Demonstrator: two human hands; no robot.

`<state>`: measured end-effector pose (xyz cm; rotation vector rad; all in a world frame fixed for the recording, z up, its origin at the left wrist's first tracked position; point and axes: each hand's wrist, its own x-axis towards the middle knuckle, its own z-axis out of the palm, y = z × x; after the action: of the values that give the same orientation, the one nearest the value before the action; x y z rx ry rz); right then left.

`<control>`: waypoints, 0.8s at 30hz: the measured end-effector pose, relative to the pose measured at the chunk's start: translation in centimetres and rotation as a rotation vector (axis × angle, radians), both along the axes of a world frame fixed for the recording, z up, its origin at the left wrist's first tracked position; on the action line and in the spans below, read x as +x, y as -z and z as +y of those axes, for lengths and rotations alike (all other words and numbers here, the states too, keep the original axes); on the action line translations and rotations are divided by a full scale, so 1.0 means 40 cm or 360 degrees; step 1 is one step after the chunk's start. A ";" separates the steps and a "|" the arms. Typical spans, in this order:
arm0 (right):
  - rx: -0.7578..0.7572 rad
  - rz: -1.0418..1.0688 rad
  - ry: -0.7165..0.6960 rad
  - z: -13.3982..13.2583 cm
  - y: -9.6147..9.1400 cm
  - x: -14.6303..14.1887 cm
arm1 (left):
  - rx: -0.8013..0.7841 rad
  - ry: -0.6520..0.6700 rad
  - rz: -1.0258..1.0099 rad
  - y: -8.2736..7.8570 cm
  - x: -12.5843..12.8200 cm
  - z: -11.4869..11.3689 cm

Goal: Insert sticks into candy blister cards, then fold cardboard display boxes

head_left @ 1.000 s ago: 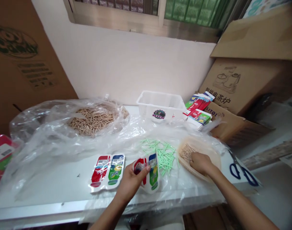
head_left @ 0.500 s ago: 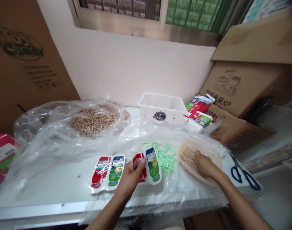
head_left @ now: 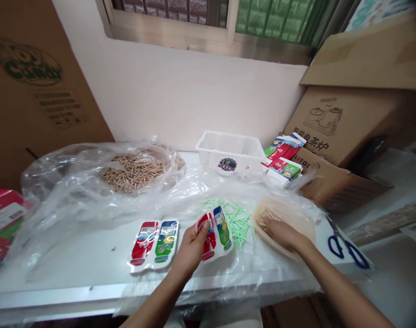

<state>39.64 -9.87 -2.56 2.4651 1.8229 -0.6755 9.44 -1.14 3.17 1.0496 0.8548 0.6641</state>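
My left hand (head_left: 193, 243) pinches a joined pair of flat bottle-shaped packets (head_left: 210, 239), one red and one blue-green, tilted above the table. A matching pair of packets (head_left: 153, 246) lies flat to its left. Over on the right, my right hand (head_left: 283, 234) reaches into a shallow cream basket (head_left: 305, 223). Its fingers are bent together among thin tan sticks (head_left: 271, 213); the fingertips are hidden, so what they grip cannot be made out. Pale green sticks (head_left: 238, 223) lie loose between the held packets and the basket.
A clear plastic bag (head_left: 64, 177) with many tan sticks (head_left: 133, 173) lies at the back left. Behind stand a white plastic basket (head_left: 230, 155) and a stack of printed packets (head_left: 285, 159). Blue-handled scissors (head_left: 347, 248) lie at the right edge. Cardboard boxes (head_left: 361, 114) flank the table.
My left hand has shifted slightly right with the packets, which are turned a little more. In the basket, my right hand has moved left and deeper over the tan sticks.
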 end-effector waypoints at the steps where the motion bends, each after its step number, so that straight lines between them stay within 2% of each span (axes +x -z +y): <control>1: -0.0015 0.0005 0.0008 0.005 0.002 0.001 | 0.0000 0.0001 0.0005 0.000 -0.001 0.000; 6: -0.0014 0.0053 0.0091 0.007 0.010 0.014 | 0.0044 -0.0067 0.0062 0.009 -0.017 0.008; 9: 0.0064 0.0142 0.0195 0.001 0.011 0.023 | 0.0046 -0.0059 0.0095 0.012 -0.020 0.010; 13: 0.0380 0.0376 0.0493 -0.003 0.001 0.038 | 0.0068 -0.0058 0.0115 0.009 -0.011 0.012; 17: 0.0872 0.0778 0.0820 0.003 -0.023 0.033 | 0.0105 -0.0135 0.0045 0.007 0.027 0.015; 20: 0.1245 0.1044 0.0914 0.021 -0.049 -0.019 | 0.0081 -0.0197 -0.0032 0.012 0.089 -0.001; 23: 0.1551 0.1467 0.0909 0.047 -0.079 -0.143 | -0.0012 -0.0266 -0.0207 0.017 0.171 -0.034; 24: 0.1662 0.1784 0.0910 0.054 -0.088 -0.197 | -0.0037 -0.0315 -0.0295 0.016 0.197 -0.045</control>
<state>31.75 -7.72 0.97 3.8778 1.9965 -1.8088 17.31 -2.95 2.51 0.8740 0.8083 0.9018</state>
